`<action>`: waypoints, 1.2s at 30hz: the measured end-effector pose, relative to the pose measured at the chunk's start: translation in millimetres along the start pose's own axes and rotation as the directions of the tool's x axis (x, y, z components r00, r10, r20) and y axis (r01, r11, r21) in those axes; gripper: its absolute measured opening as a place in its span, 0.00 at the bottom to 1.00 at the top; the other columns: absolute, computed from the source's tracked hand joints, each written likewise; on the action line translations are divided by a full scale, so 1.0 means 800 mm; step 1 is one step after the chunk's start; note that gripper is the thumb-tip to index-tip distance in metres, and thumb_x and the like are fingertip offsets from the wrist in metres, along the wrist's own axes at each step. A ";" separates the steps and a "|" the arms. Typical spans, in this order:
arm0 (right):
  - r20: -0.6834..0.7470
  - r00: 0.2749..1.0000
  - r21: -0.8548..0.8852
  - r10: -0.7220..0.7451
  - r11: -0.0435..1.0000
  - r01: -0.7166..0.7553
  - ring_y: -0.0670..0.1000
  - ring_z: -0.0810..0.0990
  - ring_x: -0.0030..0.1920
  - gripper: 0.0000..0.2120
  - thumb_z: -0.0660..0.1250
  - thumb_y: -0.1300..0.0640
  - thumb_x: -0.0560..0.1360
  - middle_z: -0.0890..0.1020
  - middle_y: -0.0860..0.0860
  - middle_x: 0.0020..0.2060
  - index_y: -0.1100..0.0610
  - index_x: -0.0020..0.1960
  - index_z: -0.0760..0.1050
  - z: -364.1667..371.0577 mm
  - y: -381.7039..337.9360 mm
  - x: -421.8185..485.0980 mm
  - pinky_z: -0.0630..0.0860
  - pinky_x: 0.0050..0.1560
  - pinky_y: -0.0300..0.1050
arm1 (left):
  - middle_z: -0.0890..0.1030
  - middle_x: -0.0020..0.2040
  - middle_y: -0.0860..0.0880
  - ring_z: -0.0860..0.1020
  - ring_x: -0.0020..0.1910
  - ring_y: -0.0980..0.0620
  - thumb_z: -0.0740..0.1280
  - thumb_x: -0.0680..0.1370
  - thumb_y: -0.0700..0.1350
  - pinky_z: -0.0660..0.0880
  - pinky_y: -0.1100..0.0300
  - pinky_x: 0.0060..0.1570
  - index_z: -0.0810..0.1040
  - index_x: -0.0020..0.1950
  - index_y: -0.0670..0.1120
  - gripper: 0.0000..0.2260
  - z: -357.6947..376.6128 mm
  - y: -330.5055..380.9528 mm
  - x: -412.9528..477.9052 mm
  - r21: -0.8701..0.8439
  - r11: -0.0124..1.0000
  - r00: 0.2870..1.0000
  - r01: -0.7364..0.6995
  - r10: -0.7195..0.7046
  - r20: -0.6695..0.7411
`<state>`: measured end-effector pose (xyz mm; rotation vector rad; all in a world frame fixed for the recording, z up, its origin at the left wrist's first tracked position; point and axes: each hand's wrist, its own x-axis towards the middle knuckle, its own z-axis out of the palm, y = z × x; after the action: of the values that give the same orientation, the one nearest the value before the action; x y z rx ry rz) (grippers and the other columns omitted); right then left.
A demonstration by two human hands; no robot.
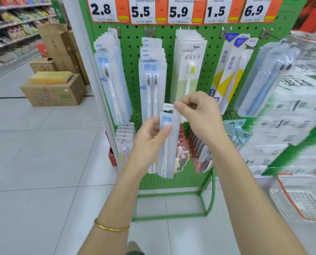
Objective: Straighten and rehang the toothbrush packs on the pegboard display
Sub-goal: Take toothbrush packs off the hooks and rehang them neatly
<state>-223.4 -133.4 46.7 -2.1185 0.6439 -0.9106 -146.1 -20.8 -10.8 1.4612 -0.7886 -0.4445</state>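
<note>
- slim frosted plastic toothbrush pack w/ blue label (169, 155), upright
- left hand (148, 144) grips it mid-way, right hand (201, 115) pinches top edge
- brush inside too blurry tbh

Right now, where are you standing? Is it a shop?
Most likely a supermarket or grocery shop. Big price tags hang above a green pegboard full of toothbrush packs, cardboard boxes sit on the aisle floor, and stocked shelves run along the left.

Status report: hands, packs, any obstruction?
Left hand grips loose toothbrush packs, off the pegboard. Right hand pinches their top edge. No obstruction seen at the board.
</note>
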 end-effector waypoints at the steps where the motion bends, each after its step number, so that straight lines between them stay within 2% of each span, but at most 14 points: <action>1: -0.007 1.000 -0.002 0.020 1.000 -0.020 0.39 0.73 0.39 0.07 0.68 0.56 0.75 0.75 0.43 0.38 0.51 0.38 0.75 -0.003 0.010 -0.006 0.66 0.39 0.29 | 0.81 0.53 0.52 0.79 0.51 0.59 0.66 0.79 0.44 0.75 0.66 0.52 0.77 0.58 0.48 0.08 0.007 -0.006 -0.002 -0.012 0.999 0.999 0.036 -0.036 0.028; 3: -0.028 0.998 0.015 0.060 0.998 -0.060 0.39 0.73 0.37 0.08 0.67 0.56 0.76 0.75 0.42 0.36 0.51 0.38 0.75 -0.008 0.029 -0.020 0.66 0.37 0.29 | 0.83 0.50 0.51 0.80 0.48 0.58 0.67 0.78 0.43 0.75 0.65 0.50 0.78 0.55 0.46 0.07 0.023 -0.019 -0.005 -0.035 0.996 0.995 0.088 -0.086 0.053; 5: -0.028 0.990 0.121 0.135 0.984 -0.131 0.36 0.74 0.32 0.07 0.65 0.58 0.77 0.76 0.42 0.34 0.54 0.41 0.76 -0.012 0.050 -0.036 0.67 0.33 0.27 | 0.83 0.47 0.52 0.80 0.46 0.57 0.67 0.78 0.43 0.76 0.62 0.50 0.78 0.51 0.47 0.04 0.037 -0.030 -0.003 -0.073 0.989 0.991 0.131 -0.129 0.028; 8: 0.090 0.969 0.135 0.229 0.961 -0.240 0.36 0.74 0.29 0.07 0.63 0.58 0.79 0.76 0.43 0.32 0.55 0.43 0.76 -0.007 0.087 -0.064 0.68 0.31 0.31 | 0.81 0.43 0.50 0.78 0.42 0.51 0.67 0.77 0.44 0.76 0.53 0.43 0.78 0.48 0.47 0.02 0.050 -0.043 0.002 -0.134 0.973 0.981 0.188 -0.193 -0.023; 10: 0.173 0.947 0.130 0.270 0.947 -0.294 0.39 0.72 0.27 0.08 0.63 0.58 0.79 0.74 0.43 0.30 0.54 0.41 0.76 0.003 0.108 -0.081 0.67 0.31 0.34 | 0.80 0.40 0.51 0.76 0.38 0.51 0.67 0.78 0.45 0.72 0.57 0.35 0.77 0.46 0.47 0.03 0.055 -0.049 0.005 -0.145 0.969 0.977 0.200 -0.209 -0.044; 14: 0.156 0.941 0.190 0.300 0.926 -0.326 0.39 0.69 0.28 0.05 0.65 0.62 0.77 0.74 0.47 0.31 0.60 0.42 0.76 0.024 0.122 -0.099 0.65 0.32 0.32 | 0.74 0.37 0.52 0.72 0.35 0.60 0.64 0.79 0.47 0.69 0.71 0.37 0.74 0.43 0.45 0.08 0.064 -0.059 0.006 -0.083 0.978 0.974 0.190 -0.199 -0.105; 17: 0.141 0.933 0.231 0.332 0.905 -0.357 0.39 0.66 0.26 0.07 0.65 0.63 0.77 0.70 0.46 0.28 0.66 0.42 0.75 0.029 0.127 -0.103 0.63 0.29 0.31 | 0.69 0.37 0.55 0.68 0.32 0.65 0.59 0.82 0.50 0.66 0.74 0.35 0.69 0.44 0.46 0.10 0.070 -0.067 -0.001 0.057 0.980 0.979 0.188 -0.183 -0.087; 19: 0.122 0.922 0.281 0.368 0.878 -0.388 0.39 0.66 0.26 0.08 0.65 0.63 0.77 0.70 0.46 0.28 0.67 0.42 0.75 0.030 0.132 -0.105 0.63 0.30 0.32 | 0.68 0.39 0.57 0.69 0.37 0.64 0.55 0.82 0.53 0.65 0.76 0.36 0.68 0.50 0.45 0.12 0.073 -0.074 -0.008 0.170 0.968 0.983 0.184 -0.182 -0.025; 22: 0.092 0.894 0.368 0.438 0.819 -0.439 0.40 0.66 0.25 0.07 0.64 0.63 0.77 0.71 0.44 0.25 0.61 0.41 0.75 0.031 0.139 -0.107 0.64 0.29 0.33 | 0.72 0.47 0.57 0.71 0.45 0.62 0.52 0.83 0.53 0.65 0.75 0.40 0.67 0.61 0.44 0.15 0.077 -0.087 -0.024 0.278 0.950 0.978 0.146 -0.180 0.104; 26: 0.067 0.870 0.402 0.489 0.785 -0.472 0.45 0.66 0.27 0.09 0.64 0.62 0.78 0.71 0.48 0.27 0.56 0.38 0.75 0.027 0.151 -0.110 0.64 0.31 0.39 | 0.72 0.51 0.56 0.71 0.48 0.62 0.54 0.83 0.49 0.65 0.77 0.44 0.67 0.66 0.44 0.15 0.079 -0.099 -0.046 0.305 0.947 0.960 0.101 -0.173 0.220; 29: 0.042 0.841 0.456 0.539 0.739 -0.496 0.48 0.67 0.29 0.10 0.63 0.62 0.78 0.72 0.51 0.29 0.56 0.38 0.75 0.020 0.162 -0.111 0.65 0.31 0.41 | 0.74 0.56 0.53 0.73 0.55 0.55 0.57 0.82 0.48 0.69 0.62 0.55 0.66 0.69 0.46 0.16 0.075 -0.110 -0.059 0.356 0.932 0.905 0.071 -0.210 0.370; 32: -0.002 0.814 0.506 0.580 0.703 -0.500 0.46 0.66 0.27 0.11 0.63 0.63 0.78 0.71 0.50 0.27 0.57 0.38 0.74 0.015 0.168 -0.109 0.65 0.28 0.36 | 0.76 0.61 0.51 0.75 0.58 0.52 0.63 0.78 0.51 0.71 0.50 0.62 0.65 0.70 0.50 0.21 0.074 -0.120 -0.071 0.393 0.913 0.851 0.106 -0.288 0.438; 34: -0.045 0.795 0.521 0.605 0.693 -0.498 0.44 0.65 0.24 0.11 0.63 0.63 0.78 0.70 0.48 0.25 0.57 0.37 0.73 0.014 0.170 -0.107 0.63 0.25 0.35 | 0.74 0.65 0.52 0.74 0.63 0.52 0.66 0.73 0.53 0.70 0.47 0.64 0.62 0.72 0.52 0.29 0.074 -0.121 -0.076 0.392 0.912 0.839 0.123 -0.307 0.449; 36: -0.083 0.770 0.543 0.632 0.676 -0.497 0.42 0.65 0.20 0.10 0.62 0.63 0.79 0.70 0.49 0.25 0.57 0.38 0.72 0.013 0.172 -0.104 0.64 0.23 0.34 | 0.68 0.71 0.53 0.70 0.68 0.52 0.70 0.72 0.51 0.67 0.48 0.68 0.55 0.75 0.54 0.36 0.074 -0.121 -0.079 0.431 0.898 0.842 0.082 -0.294 0.452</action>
<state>-288.3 -157.0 -98.7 -1.2161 1.0181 -0.8750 -212.6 -27.3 -121.9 1.8439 -1.2112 -0.8922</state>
